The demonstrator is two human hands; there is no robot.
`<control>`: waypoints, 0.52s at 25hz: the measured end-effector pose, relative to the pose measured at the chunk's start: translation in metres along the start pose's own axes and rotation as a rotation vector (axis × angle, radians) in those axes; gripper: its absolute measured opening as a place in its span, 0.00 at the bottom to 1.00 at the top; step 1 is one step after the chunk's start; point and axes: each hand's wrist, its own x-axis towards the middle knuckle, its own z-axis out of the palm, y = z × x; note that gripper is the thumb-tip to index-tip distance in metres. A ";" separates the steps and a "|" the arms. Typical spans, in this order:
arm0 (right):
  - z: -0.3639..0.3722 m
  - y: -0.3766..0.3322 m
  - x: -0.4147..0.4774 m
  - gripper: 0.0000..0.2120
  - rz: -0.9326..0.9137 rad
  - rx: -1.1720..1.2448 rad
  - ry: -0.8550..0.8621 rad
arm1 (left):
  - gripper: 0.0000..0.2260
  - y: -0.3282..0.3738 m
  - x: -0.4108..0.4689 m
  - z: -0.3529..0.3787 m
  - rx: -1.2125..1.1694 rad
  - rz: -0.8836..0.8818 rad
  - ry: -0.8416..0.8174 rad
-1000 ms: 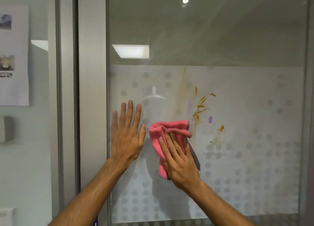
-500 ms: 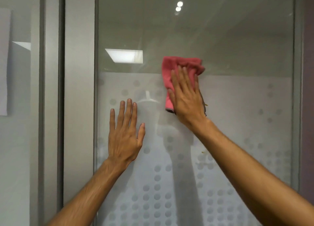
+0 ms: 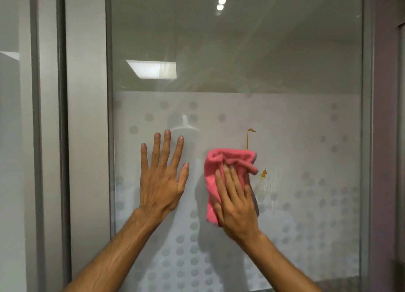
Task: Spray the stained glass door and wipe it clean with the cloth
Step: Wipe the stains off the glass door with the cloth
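The glass door fills the view, clear on top and frosted with grey dots below. My right hand presses a bunched pink cloth flat against the frosted part. Yellow-brown stains remain: a thin vertical streak with a small fleck above it just over the cloth, and a blob to its right with pale drip trails below. My left hand lies flat on the glass, fingers spread, to the left of the cloth, holding nothing. No spray bottle is in view.
A grey metal door frame runs vertically at the left, with another glass panel beyond it. A dark purple-grey frame edge stands at the right. Ceiling lights reflect in the upper glass.
My right hand swept the cloth up to the top of the frosted band, then back down to mid-height. Most of the yellow-brown streaks and the purple spot are gone. My left hand stayed put.
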 end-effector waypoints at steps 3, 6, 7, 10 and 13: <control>-0.008 0.035 0.011 0.34 -0.195 -0.071 -0.036 | 0.31 0.006 -0.003 0.001 0.003 0.007 -0.006; -0.021 0.070 0.066 0.34 -0.246 -0.091 0.009 | 0.31 0.015 -0.001 0.000 -0.007 0.006 -0.003; -0.025 0.080 0.086 0.33 -0.265 -0.107 0.023 | 0.31 0.018 0.000 0.000 -0.008 0.011 -0.003; -0.039 0.108 0.132 0.31 -0.300 -0.155 0.012 | 0.30 0.030 0.007 0.001 -0.008 0.029 0.000; -0.050 0.129 0.151 0.27 -0.149 -0.057 0.025 | 0.30 0.043 0.013 0.003 -0.002 0.046 -0.007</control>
